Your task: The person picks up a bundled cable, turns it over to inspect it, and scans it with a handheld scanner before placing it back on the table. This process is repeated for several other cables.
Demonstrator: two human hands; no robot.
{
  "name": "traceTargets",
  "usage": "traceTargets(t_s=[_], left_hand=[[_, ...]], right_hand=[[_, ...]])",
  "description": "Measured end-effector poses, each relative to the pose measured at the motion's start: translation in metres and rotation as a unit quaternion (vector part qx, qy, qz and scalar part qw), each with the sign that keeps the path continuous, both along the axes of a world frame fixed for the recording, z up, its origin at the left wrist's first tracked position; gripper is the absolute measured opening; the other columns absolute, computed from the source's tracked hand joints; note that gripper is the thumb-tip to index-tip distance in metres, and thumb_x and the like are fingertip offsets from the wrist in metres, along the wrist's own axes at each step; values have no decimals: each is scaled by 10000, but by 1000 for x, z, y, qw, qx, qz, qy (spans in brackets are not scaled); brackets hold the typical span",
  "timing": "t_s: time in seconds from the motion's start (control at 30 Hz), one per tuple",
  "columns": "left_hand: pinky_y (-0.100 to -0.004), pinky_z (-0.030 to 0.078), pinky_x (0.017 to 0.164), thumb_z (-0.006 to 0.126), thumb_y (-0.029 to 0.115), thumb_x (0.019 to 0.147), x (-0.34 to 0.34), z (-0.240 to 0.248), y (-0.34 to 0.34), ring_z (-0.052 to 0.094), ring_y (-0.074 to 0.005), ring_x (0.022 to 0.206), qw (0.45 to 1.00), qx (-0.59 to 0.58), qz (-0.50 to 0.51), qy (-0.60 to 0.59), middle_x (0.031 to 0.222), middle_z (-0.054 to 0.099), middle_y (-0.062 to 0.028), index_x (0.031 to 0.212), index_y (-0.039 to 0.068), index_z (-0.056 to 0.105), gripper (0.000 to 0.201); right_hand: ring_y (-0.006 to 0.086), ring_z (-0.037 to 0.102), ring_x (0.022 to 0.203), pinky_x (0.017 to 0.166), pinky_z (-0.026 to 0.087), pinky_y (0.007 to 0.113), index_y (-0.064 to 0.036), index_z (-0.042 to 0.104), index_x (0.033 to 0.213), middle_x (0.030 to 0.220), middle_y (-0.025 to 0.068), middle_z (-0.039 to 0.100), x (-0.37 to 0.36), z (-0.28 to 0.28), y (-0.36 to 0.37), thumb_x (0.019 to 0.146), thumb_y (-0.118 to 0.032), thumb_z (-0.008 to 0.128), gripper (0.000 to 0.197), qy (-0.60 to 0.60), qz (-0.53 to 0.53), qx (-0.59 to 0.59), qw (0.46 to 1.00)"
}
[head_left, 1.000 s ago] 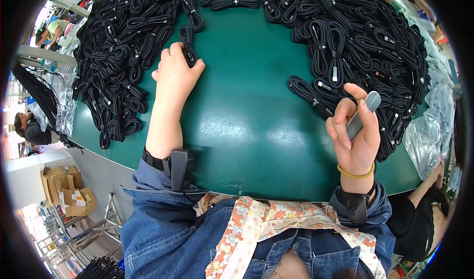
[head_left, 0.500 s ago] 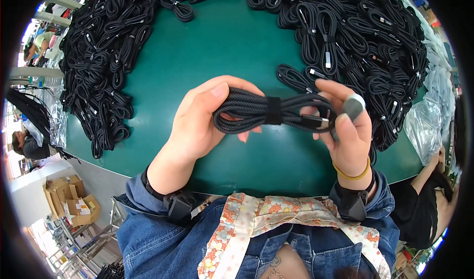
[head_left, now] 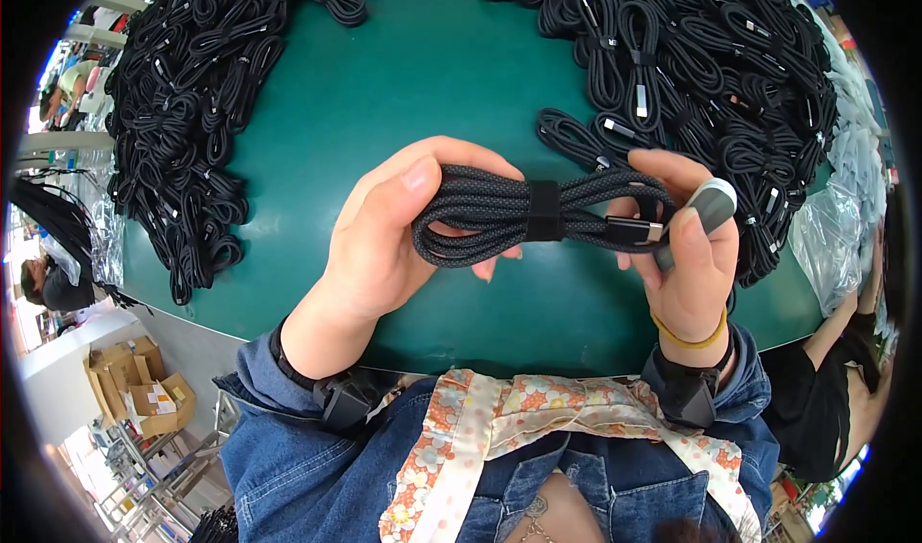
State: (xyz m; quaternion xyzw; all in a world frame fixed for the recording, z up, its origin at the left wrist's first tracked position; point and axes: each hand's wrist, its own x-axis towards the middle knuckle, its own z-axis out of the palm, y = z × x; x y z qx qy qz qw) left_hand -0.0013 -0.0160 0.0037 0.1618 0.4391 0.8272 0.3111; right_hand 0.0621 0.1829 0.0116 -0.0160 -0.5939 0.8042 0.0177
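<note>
A coiled black braided cable (head_left: pixel 471 209) is held level above the green table, bound at its middle by a black strap (head_left: pixel 545 211). My left hand (head_left: pixel 384 221) grips the coil's left end, thumb on top and fingers behind. A connector (head_left: pixel 634 230) with a metal tip lies along the right loop. At that right end is my right hand (head_left: pixel 693 255), its thumb and fingers closed round a small grey piece with a white rim (head_left: pixel 713 205). Some of its fingers reach behind the loop; whether they grip the cable is hard to see.
Piles of similar coiled black cables rise at the left (head_left: pixel 182 111) and right (head_left: pixel 691 72) of the green table (head_left: pixel 413 72). Clear plastic bags (head_left: pixel 828 245) hang at the right edge. Cardboard boxes (head_left: pixel 144 389) stand at lower left. Other people are nearby on both sides.
My right hand has shifted slightly right, and the coil's right end has moved the same way. The grey piece has tilted and shows more of its white rim. My left hand keeps its grip.
</note>
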Motion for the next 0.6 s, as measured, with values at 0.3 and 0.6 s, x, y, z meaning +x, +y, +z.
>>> traceTargets(t_s=[0.3,0.6], left_hand=[[-284,434,704,510,89,744,-5,-11,-3,532,-186,772,937,-76,58,337,1013,475,-181,1033,-67,432,338],[-310,407,837,616,-87,606,0,-1,1,480,-233,980,950,16,100,296,1061,435,-226,1104,-42,328,577]], right_hand=[[51,475,611,536,386,156,16,363,1115,841,88,517,-3,-8,3,756,-94,532,412,40,16,-17,999],[171,535,772,557,429,183,-19,313,953,1008,311,427,-8,-10,-2,650,91,568,411,240,38,99,965]])
